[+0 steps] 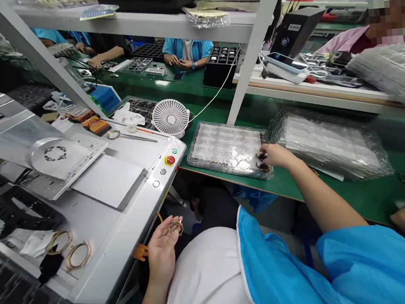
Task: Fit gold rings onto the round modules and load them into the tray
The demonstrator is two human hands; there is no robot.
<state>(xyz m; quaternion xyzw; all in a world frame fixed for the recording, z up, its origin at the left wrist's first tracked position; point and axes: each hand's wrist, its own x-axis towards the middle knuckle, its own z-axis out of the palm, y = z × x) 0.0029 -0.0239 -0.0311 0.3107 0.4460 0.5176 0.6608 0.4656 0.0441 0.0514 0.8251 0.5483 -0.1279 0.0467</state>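
Note:
My left hand (161,252), palm turned up, holds a gold-coloured ring (175,227) between thumb and fingers, in front of the machine's edge. My right hand (276,156) reaches to the right end of a clear plastic tray (199,161) on the green bench. Its fingertips pinch at a small dark part (262,155) there; the fingers partly hide it. White covered pockets (226,143) fill most of that tray. Two more gold-coloured rings, one of them nearer the edge (79,256), lie on the white machine top at the left.
The machine (136,205) carries a red stop button (170,160), tweezers (137,137) and a metal plate (109,179). A white fan (171,118) stands behind the tray. Stacked clear trays (333,145) sit to the right. A slanted shelf post (248,72) rises behind. Co-workers sit across the bench.

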